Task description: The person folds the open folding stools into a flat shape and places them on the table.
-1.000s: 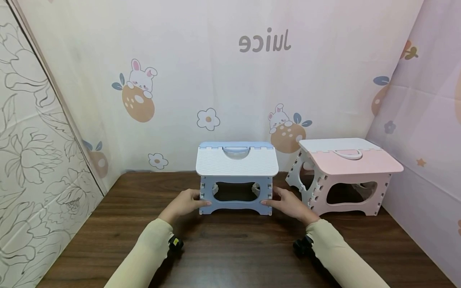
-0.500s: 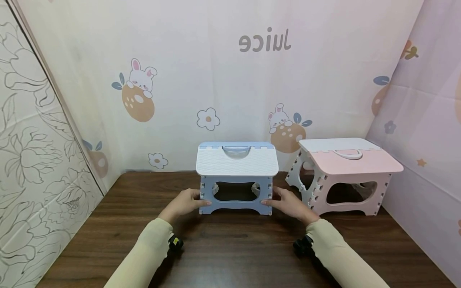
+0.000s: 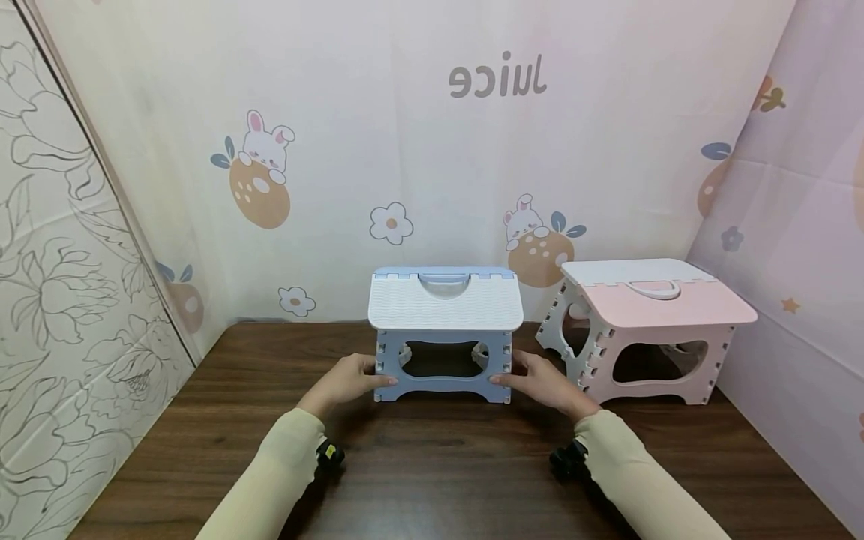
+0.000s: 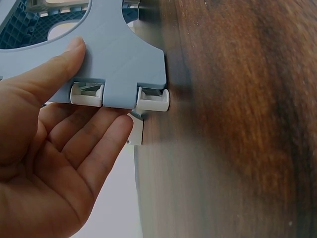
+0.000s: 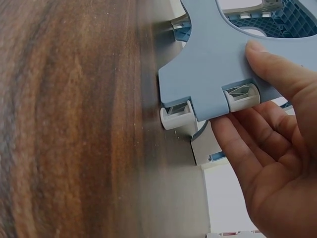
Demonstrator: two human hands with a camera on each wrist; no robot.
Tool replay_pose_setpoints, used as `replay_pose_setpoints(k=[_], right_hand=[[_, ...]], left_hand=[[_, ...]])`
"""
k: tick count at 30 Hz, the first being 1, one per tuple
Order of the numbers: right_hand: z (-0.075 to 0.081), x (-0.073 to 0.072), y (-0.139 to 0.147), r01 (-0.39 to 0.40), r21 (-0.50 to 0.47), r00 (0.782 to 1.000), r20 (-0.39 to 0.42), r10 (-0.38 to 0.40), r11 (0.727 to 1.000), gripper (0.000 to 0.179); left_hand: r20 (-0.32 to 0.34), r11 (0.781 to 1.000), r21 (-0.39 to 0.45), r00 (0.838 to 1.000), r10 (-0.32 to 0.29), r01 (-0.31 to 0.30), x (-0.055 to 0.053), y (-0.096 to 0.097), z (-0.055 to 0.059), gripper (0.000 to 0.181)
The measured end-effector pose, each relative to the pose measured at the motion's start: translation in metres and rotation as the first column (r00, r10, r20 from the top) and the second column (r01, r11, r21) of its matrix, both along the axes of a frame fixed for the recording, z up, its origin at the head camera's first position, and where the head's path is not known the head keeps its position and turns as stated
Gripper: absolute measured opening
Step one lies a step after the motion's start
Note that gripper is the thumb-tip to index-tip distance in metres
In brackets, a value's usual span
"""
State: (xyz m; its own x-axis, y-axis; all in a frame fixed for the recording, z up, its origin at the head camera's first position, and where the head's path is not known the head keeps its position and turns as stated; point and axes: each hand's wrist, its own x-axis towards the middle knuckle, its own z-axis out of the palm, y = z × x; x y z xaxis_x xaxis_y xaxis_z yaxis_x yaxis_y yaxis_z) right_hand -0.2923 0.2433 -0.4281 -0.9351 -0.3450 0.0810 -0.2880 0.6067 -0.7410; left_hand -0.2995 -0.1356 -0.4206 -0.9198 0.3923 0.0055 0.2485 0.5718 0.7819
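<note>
A blue and white folding step stool (image 3: 445, 304) stands unfolded on the wooden table, its blue leg panel facing me. My left hand (image 3: 347, 381) grips the left edge of that panel low down; in the left wrist view the thumb lies on the blue face (image 4: 116, 44) and the fingers reach behind the hinged edge. At the opposite edge my right hand (image 3: 540, 381) holds the panel the same way, thumb in front and fingers behind, as the right wrist view shows on the blue leg (image 5: 198, 69). Both fingertips sit near the white hinge pieces (image 5: 242, 96).
A pink and white folding stool (image 3: 675, 300) stands unfolded at the right, turned at an angle, close beyond my right hand. Printed curtains (image 3: 432, 150) hang behind the dark wooden table (image 3: 432, 465) and along both sides.
</note>
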Motion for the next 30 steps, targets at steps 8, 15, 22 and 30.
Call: replay_pose_setpoints(k=[8,15,22,30], right_hand=[[-0.0010,-0.0001,0.0010,-0.008,0.011,1.000,-0.012,0.009,1.000,0.071],[-0.0018,-0.0011,0.0013,-0.019,0.002,1.000,-0.011,0.019,1.000,0.071],[-0.0032,-0.0030,0.0028,-0.028,0.000,1.000,-0.011,0.028,1.000,0.070],[-0.0058,-0.0053,0.0040,-0.039,-0.003,0.999,-0.015,0.039,0.999,0.071]], left_hand=[[0.002,1.000,0.010,1.000,-0.016,0.016,-0.0014,0.0002,-0.0017,0.036],[0.013,1.000,0.022,1.000,-0.020,0.020,-0.0023,-0.0009,-0.0021,0.037],[0.009,1.000,0.011,1.000,-0.025,0.025,-0.0027,-0.0012,-0.0018,0.037],[0.017,1.000,0.014,1.000,-0.021,0.021,-0.0031,-0.0008,-0.0020,0.038]])
